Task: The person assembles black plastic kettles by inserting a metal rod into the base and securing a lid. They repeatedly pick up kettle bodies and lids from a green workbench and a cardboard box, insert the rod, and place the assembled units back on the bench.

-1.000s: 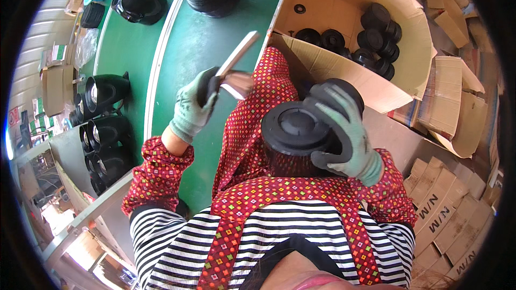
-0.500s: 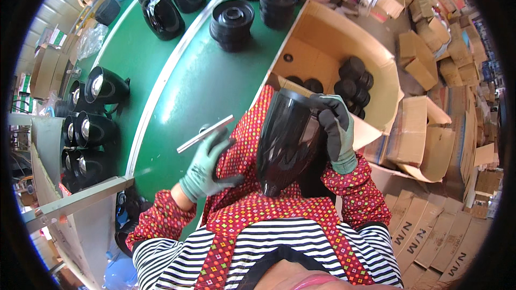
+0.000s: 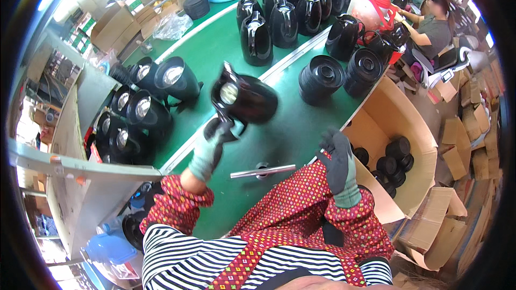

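A glossy black vacuum jug (image 3: 255,99) is tilted over the green worktop, its silvery mouth facing left and slightly blurred. My left hand (image 3: 208,147), in a green and dark grey glove, is closed round the handle side of this jug. My right hand (image 3: 339,166), gloved alike, is raised near the table's right edge with its fingers apart and nothing in it. Between my hands a metal bar with a round hub (image 3: 262,171) shows against the worktop, close to my red patterned apron (image 3: 285,196).
Several black jugs lie at the left (image 3: 177,78), mouths toward me; more stand upright (image 3: 256,40) at the back. Stacked round black parts (image 3: 321,80) sit to the right. A cardboard box (image 3: 416,134) holds black caps (image 3: 398,147). A person (image 3: 432,32) sits beyond a red-topped container (image 3: 373,2).
The jug has passed from my right hand to my left and moved left over the worktop. My right hand has let go. The whole view has shifted, showing more of the far table.
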Demonstrator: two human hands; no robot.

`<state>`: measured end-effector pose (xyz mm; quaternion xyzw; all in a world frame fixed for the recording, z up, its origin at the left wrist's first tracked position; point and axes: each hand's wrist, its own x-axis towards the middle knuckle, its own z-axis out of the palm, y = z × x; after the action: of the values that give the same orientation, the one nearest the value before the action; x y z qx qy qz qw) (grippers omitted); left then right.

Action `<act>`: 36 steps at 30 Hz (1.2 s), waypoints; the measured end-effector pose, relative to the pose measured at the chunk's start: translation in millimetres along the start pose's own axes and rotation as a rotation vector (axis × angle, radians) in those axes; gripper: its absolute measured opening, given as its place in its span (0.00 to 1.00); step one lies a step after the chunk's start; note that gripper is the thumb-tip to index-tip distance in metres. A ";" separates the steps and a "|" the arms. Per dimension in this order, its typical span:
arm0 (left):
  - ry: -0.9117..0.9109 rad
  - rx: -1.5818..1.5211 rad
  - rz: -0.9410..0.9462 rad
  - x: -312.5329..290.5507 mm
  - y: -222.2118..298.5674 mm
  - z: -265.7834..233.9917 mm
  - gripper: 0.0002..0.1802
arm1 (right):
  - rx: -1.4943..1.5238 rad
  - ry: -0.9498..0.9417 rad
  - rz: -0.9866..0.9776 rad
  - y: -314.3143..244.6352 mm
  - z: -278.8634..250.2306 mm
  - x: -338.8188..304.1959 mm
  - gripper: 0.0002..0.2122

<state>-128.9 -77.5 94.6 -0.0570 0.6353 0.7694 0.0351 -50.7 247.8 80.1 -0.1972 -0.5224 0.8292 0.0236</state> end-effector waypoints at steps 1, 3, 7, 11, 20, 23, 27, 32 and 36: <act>0.015 0.135 0.098 42.0 -0.7 -12.1 0.17 | -0.017 -0.057 0.021 3.4 -12.1 -2.6 0.24; 0.071 0.397 0.288 151.6 -16.4 -53.1 0.14 | 0.016 -0.097 0.075 6.2 -37.5 -12.4 0.23; 0.263 0.670 0.260 311.6 6.5 -141.2 0.18 | -0.098 0.004 0.103 -11.9 -52.1 -50.7 0.20; 0.263 0.577 0.231 381.1 35.6 -191.0 0.21 | -0.117 0.101 0.121 -47.1 -86.3 -92.1 0.18; 0.405 0.474 0.118 396.1 64.2 -210.1 0.36 | 0.018 0.467 0.076 -37.8 -258.1 -62.0 0.19; 0.711 0.609 0.155 344.6 55.7 -144.0 0.40 | 0.227 0.722 0.215 -24.0 -344.0 -19.5 0.18; 0.403 0.830 0.776 167.0 68.7 40.7 0.31 | 0.307 0.506 0.222 8.4 -465.4 28.0 0.22; -0.552 1.064 0.865 2.9 27.7 247.0 0.27 | -1.093 0.278 0.039 31.9 -504.9 97.8 0.30; -1.143 0.940 0.121 15.6 -76.3 377.4 0.29 | -0.925 0.541 0.328 74.5 -541.3 132.8 0.33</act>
<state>-150.9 307.1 88.6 0.4084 0.7823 0.3267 0.3383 29.7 710.6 -229.1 -0.4714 -0.7695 0.4264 -0.0616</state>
